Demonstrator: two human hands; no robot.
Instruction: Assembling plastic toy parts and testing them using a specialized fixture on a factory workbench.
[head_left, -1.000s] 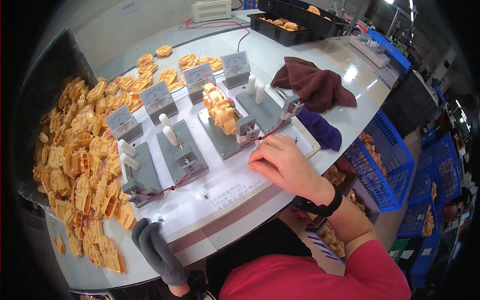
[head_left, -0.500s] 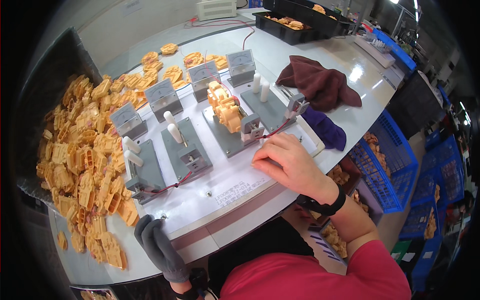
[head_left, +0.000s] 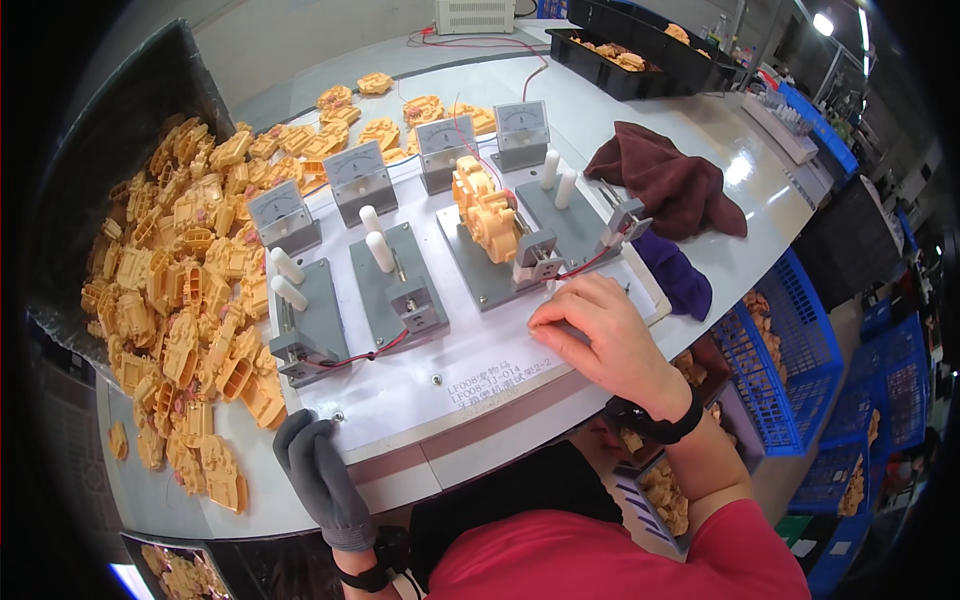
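Note:
My left hand [head_left: 322, 480], in a grey glove, rests at the front left corner of the white board [head_left: 400, 415], its fingers stretched out and nothing seen in them. My bare right hand [head_left: 597, 330] lies near the board's right front, fingers curled and thumb close to the index finger, with nothing visible between them. Just beyond it, a yellow-orange plastic housing [head_left: 487, 212] stands on a grey test fixture [head_left: 478, 275]. Red and black wires [head_left: 588, 263] run from that fixture's small grey block. Other grey fixtures with white pegs [head_left: 378, 250] stand to either side.
Behind the fixtures stand several small meters [head_left: 358, 175]. A large heap of yellow-orange housings [head_left: 185, 300] spills from a black bin [head_left: 150, 85] at the left. Brown [head_left: 670, 180] and purple cloths [head_left: 672, 278] lie at the right, with blue crates [head_left: 785, 350] below and black trays [head_left: 620, 75] behind.
The whole view has shifted, so the board and fixtures appear farther right. Both hands stay in about the same places on the board, and the housing remains on its fixture.

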